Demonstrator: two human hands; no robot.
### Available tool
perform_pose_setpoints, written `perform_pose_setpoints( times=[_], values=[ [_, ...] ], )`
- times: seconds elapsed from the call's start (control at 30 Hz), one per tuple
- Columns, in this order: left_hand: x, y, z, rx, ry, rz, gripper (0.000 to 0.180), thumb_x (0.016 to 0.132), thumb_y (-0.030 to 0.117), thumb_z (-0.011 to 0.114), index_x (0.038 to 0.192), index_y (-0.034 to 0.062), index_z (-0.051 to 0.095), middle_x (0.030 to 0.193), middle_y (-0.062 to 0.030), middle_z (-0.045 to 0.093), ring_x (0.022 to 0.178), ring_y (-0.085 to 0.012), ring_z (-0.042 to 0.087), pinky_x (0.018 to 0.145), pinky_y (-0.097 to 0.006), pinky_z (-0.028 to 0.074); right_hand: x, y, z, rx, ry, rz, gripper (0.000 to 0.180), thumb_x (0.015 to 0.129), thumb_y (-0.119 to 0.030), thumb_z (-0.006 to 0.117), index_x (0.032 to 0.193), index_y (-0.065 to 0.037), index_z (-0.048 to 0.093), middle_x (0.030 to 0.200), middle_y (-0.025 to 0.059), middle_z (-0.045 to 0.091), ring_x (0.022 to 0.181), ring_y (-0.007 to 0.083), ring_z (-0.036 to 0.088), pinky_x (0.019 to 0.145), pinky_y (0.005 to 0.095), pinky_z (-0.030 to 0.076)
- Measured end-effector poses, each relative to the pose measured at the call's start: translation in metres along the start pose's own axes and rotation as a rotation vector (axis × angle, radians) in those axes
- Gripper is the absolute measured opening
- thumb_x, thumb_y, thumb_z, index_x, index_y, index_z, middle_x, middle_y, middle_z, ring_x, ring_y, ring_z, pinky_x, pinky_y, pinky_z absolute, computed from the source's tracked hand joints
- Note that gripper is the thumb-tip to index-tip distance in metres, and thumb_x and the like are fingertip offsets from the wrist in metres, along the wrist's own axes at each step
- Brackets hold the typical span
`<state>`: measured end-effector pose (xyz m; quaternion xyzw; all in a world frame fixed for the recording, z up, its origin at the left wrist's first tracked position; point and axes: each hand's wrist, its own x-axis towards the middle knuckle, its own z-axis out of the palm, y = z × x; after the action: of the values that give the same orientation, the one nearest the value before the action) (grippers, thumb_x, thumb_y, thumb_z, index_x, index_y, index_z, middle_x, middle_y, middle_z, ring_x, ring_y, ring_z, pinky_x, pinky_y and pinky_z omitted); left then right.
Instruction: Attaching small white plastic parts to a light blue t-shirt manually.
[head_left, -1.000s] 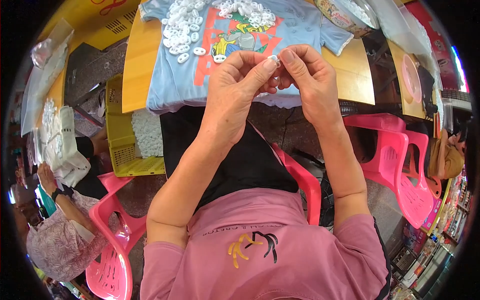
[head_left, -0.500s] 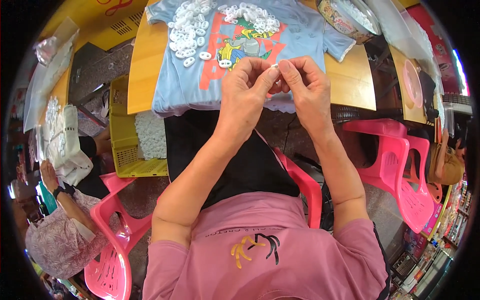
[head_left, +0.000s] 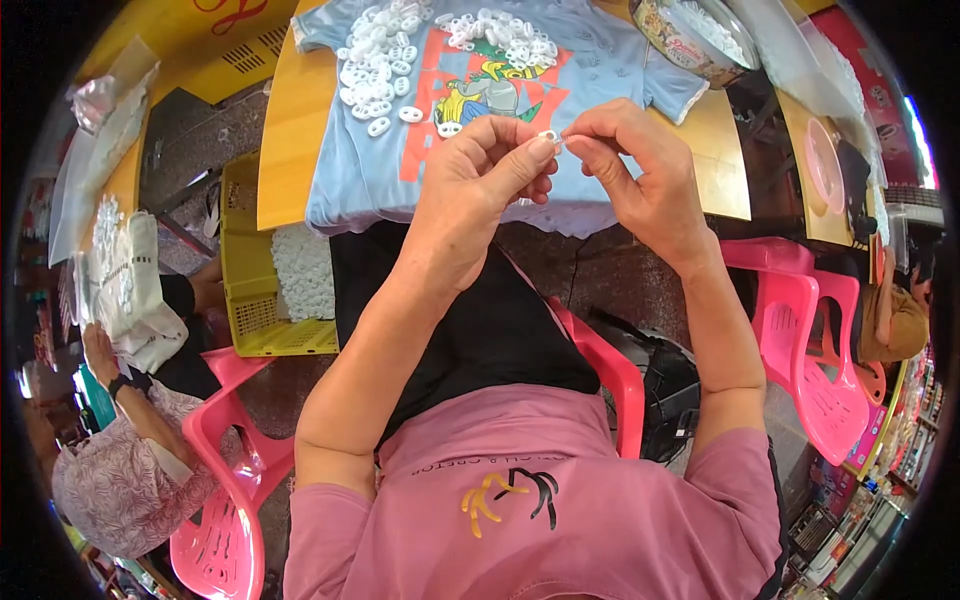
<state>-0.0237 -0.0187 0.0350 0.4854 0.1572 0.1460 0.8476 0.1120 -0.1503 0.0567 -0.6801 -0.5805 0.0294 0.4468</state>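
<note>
Hands and small white piece above a counter, seen from the head. The small white piece (head_left: 548, 135) is at upper centre of the frame, clamped between the thumb and forefinger of the left hand (head_left: 465, 195), near the tips. The right hand (head_left: 645, 180) is just to its right, thumb and forefinger tips drawn close together; whether they grip a thin pale bit beside the piece, or touch the piece itself, cannot be told. The left hand is thus the nearer, and the piece lies left of the right fingers. Its long axis cannot be read, since the left fingers cover much of it.

Beneath, a light blue T-shirt (head_left: 345, 185) drapes the wooden counter (head_left: 285, 175), its hem hanging over the near edge, close below the hands. Beyond the left hand, at upper left of centre, lies a pile of white two-holed ovals (head_left: 370, 65); a single white oval (head_left: 449, 129) sits just beside the left knuckles. A second cluster of ovals (head_left: 505, 35) lies farther up. Right of the hands, blue cloth and a strip of wood extend toward a round tub (head_left: 690, 45) at upper right, giving sideways room.
</note>
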Motion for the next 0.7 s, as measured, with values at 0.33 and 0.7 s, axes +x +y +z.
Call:
perform_pose_setpoints(
  times=[0.33, 0.7],
  values=[
    [-0.01, 0.004, 0.01, 0.079, -0.03, 0.049, 0.018, 0.093, 0.018, 0.066, 0.097, 0.0022, 0.058, 0.082, -0.0028, 0.061, 0.075, -0.0099, 0.057, 0.07, -0.025, 0.047, -0.001, -0.008, -0.01, -0.124, -0.11, -0.173, 0.005, 0.091, 0.0, 0.057, 0.092, 0.001, 0.052, 0.083, 0.0121, 0.055, 0.07, 0.0284, 0.055, 0.063, 0.0351, 0.046],
    [-0.01, 0.0, 0.022, 0.202, -0.007, 0.119, 0.017, 0.093, 0.016, 0.065, 0.098, 0.001, 0.058, 0.085, -0.0016, 0.06, 0.076, -0.0087, 0.056, 0.07, -0.024, 0.047, -0.004, -0.006, -0.013, 0.041, -0.144, -0.116, 0.004, 0.093, -0.002, 0.052, 0.09, 0.001, 0.052, 0.079, 0.0112, 0.052, 0.066, 0.0262, 0.052, 0.06, 0.0337, 0.043]
  ],
)
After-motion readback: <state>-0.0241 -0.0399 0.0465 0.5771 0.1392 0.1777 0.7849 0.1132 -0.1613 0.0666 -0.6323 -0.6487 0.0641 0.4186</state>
